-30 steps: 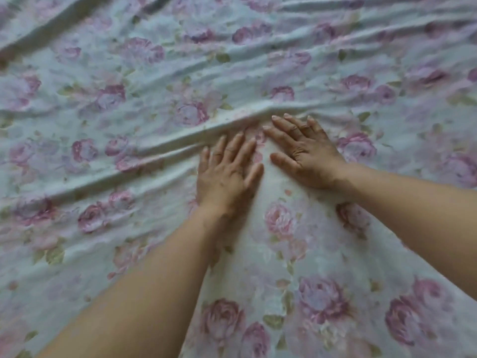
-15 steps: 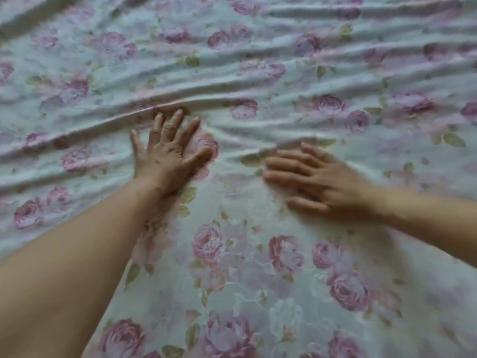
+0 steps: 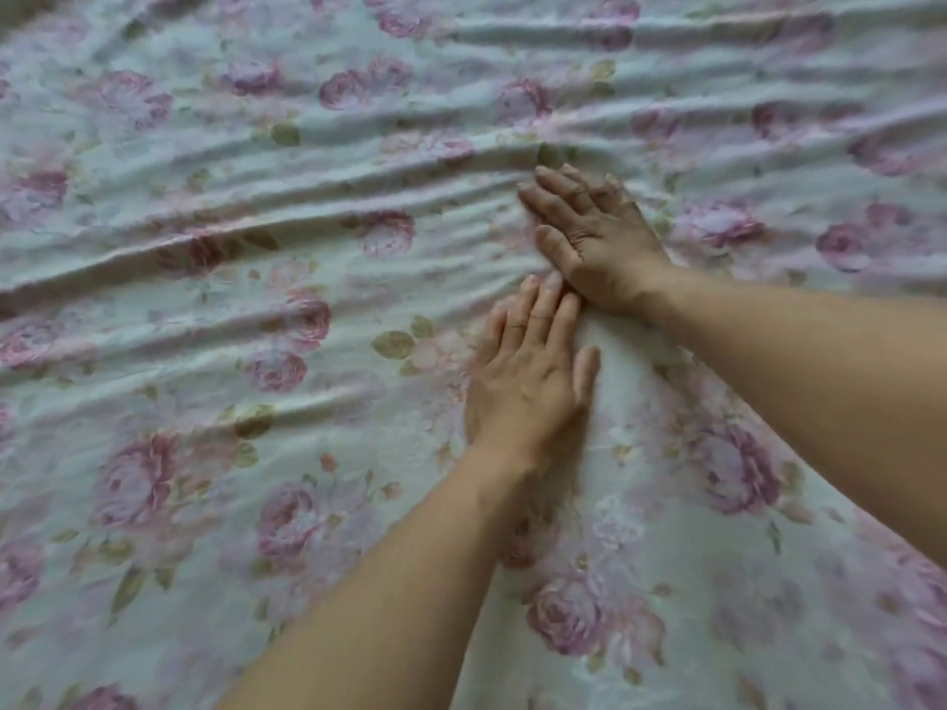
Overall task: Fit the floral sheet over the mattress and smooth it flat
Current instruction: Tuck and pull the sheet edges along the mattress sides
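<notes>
The floral sheet (image 3: 266,453), pale with pink roses and green leaves, fills the whole head view and hides the mattress under it. Long ridges of loose cloth run across its left and upper parts; the area nearest me lies smoother. My left hand (image 3: 528,381) presses flat on the sheet with straight fingers pointing away from me. Just beyond it, my right hand (image 3: 594,238) also lies flat, fingers pointing up and left against a fold. The left fingertips touch the heel of the right hand.
A dark strip shows at the top left corner (image 3: 20,5), past the cloth. Wrinkled cloth (image 3: 768,110) extends to the right and far edges of the view.
Half a second ago the hands were spread apart, left hand far to the left. Now they are back together near the middle right, left hand just behind the right.
</notes>
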The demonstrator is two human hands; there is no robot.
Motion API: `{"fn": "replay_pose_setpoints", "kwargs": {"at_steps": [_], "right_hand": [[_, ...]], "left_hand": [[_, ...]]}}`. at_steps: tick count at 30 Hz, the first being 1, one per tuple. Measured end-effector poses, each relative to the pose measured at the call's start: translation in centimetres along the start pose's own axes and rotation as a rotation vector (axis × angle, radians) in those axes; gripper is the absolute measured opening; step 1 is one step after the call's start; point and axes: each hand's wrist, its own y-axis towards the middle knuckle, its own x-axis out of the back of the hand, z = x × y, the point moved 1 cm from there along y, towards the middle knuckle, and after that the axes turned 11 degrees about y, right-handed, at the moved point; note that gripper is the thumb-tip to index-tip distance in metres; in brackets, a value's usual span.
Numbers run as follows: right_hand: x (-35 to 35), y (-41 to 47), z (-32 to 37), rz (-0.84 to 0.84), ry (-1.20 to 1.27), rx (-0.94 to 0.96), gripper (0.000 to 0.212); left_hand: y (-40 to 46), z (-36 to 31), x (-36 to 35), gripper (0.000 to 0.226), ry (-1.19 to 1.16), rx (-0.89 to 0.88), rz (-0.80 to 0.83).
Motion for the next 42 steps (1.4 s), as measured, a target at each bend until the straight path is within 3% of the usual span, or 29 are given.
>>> {"fn": "replay_pose_setpoints", "kwargs": {"at_steps": [2, 4, 5, 7, 11, 14, 22, 26, 29, 32, 35, 39, 42], "right_hand": [[0.8, 0.6, 0.1, -0.045, 0.359, -0.079, 0.054], [2.3, -0.9, 0.6, -0.203, 0.773, -0.192, 0.045], [3.0, -3.0, 1.1, -0.282, 0.774, -0.167, 0.043], [4.0, -9.3, 1.5, -0.268, 0.517, 0.039, 0.043], [3.8, -22.0, -0.5, 0.179, 0.130, 0.514, 0.048], [4.4, -24.2, -4.3, 0.370, 0.039, 0.652, 0.054], [7.9, -13.0, -14.1, 0.114, -0.084, 0.325, 0.059], [11.0, -6.6, -19.1, 0.040, -0.189, 0.140, 0.063], [12.9, -3.6, -22.3, 0.048, -0.180, 0.116, 0.068], [13.5, -2.5, -23.8, 0.043, -0.145, 0.165, 0.069], [13.6, -2.3, -24.1, 0.060, -0.048, 0.183, 0.070], [14.5, -1.5, -24.6, 0.123, 0.167, 0.198, 0.063], [15.8, -2.8, -24.8, 0.130, 0.698, 0.063, 0.047]], "left_hand": [[2.0, 0.7, -0.3, 0.058, 0.048, -0.005, 0.047], [3.5, 0.7, -0.3, 0.058, 0.104, -0.029, 0.063], [4.1, 0.7, -0.4, 0.057, 0.122, -0.035, 0.072], [5.3, 0.7, -0.4, 0.057, 0.139, -0.038, 0.092], [6.6, 0.5, -0.2, 0.057, 0.157, -0.034, 0.080], [7.8, 0.2, -0.1, 0.057, 0.172, -0.038, 0.099], [10.5, -1.1, -0.1, 0.053, 0.185, 0.036, 0.043], [11.5, -3.6, -0.1, 0.055, 0.125, 0.179, -0.004], [11.2, -11.1, -0.1, 0.052, 0.046, 0.216, -0.092], [9.5, -21.9, -1.5, 0.050, -0.087, 0.069, -0.046], [10.5, -27.6, -3.2, 0.052, -0.026, 0.073, -0.001], [13.5, -27.9, -3.7, 0.056, 0.064, 0.093, 0.049], [14.5, -27.9, -3.7, 0.055, 0.084, 0.047, 0.095]]}}
